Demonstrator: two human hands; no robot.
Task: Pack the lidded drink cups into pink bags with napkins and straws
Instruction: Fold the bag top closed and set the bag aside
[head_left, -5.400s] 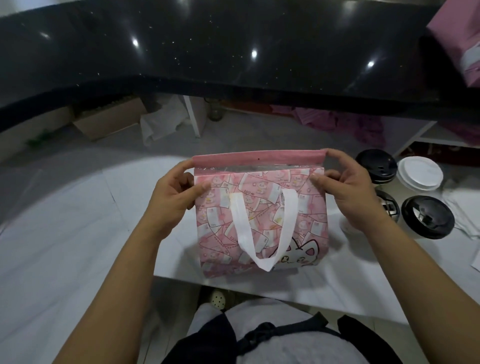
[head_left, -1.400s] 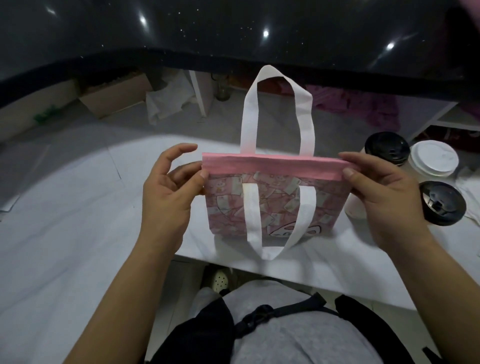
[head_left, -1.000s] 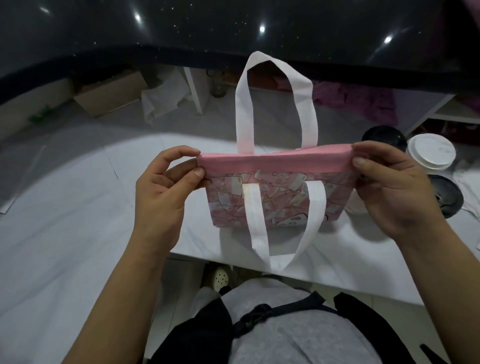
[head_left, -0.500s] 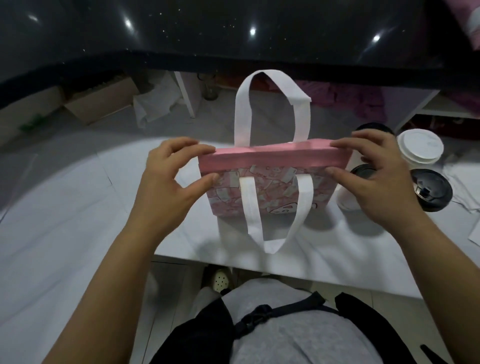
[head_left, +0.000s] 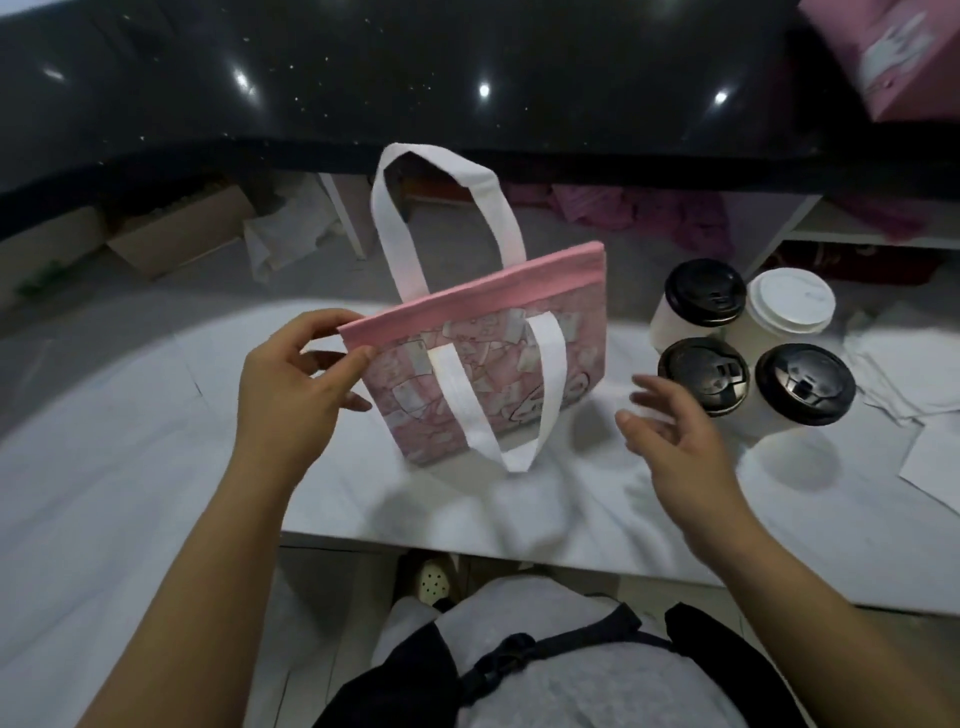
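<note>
1. Since half a second ago, the right hand (head_left: 670, 431) has let go of the pink bag (head_left: 493, 364) and now hovers between it and the lidded cups (head_left: 704, 375), fingers spread and loose, holding nothing.
2. Only the left hand (head_left: 291, 384) has the bag, thumb and fingers pinching the left corner of its pink top hem.
3. The bag stands on the white table (head_left: 156, 467) just left of the cups. It tilts, its free right corner riding higher and farther away.
4. The mouth looks pressed shut, so the step in hand is probably fetching a cup while keeping the bag ready.
5. To do that well, the left pinch should stay firm and pull the near wall away from the far one, making a gap wide enough for a cup.
6. The bag's base ought to be flat on the table before anything goes in.
7. Taking the nearest black-lidded cup by its body, not its lid, seems safest; the four stand touching, so a careless reach may knock a neighbour.
8. The bag is thin pink printed fabric with a plain pink hem. Its far handle (head_left: 441, 208) stands upright and its near handle (head_left: 498, 405) droops down the front, both white.
</note>
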